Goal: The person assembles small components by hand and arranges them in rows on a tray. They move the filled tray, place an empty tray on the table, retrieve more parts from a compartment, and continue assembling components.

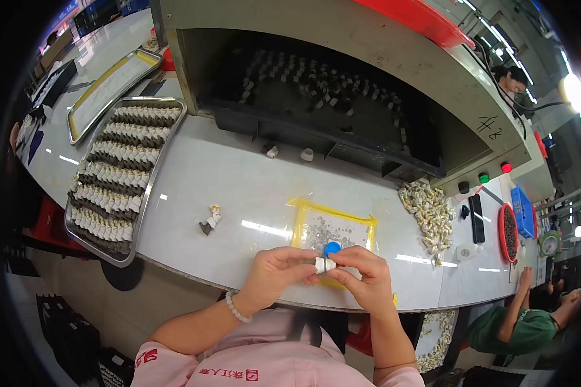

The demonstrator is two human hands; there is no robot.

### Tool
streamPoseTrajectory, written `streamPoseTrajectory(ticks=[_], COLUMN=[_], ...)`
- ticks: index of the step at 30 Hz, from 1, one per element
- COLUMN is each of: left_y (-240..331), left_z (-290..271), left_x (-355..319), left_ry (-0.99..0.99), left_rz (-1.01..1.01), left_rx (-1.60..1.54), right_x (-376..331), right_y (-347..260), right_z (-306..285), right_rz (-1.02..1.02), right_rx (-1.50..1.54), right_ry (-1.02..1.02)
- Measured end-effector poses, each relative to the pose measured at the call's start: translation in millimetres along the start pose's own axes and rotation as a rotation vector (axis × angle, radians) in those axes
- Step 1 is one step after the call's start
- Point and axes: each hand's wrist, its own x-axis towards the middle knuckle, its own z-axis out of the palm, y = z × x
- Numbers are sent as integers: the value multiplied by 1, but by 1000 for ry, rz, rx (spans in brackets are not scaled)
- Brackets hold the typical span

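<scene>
Where hands meet, white worktable

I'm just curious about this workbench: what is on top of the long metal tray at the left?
The metal tray carries tight rows of small white-and-dark parts, filling nearly its whole length. The parts cover most of the tray floor, so whatever lies beneath them cannot be seen.

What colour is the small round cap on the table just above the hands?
Blue: the round cap lies on the yellow-edged mat, clearest in the head view.
</scene>
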Motion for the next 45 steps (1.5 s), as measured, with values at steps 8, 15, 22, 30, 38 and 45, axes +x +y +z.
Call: streamPoseTrajectory(ticks=[8,15,22,30,38,45], left_y=[0,22,48,52,63,65], left_z=[4,-12,-51,-62,-74,-78], left_x=[0,-22,-39,-46,-39,-33], left_ry=[5,67,340,663,576,578], left_rz=[1,529,873,826,633,672], left_rx=[75,1017,1637,1695,1692,1663], right_x=[-2,-17,-45,-34,-21,-13], right_y=[-5,13,47,38,27,19], right_z=[0,-51,-142,-97,-53,-50], right_rz=[109,84,179,194,109,135], right_rx=[-23,-359,-1158,-791,-543,-580], right_ry=[-37,222,493,395,201,182])
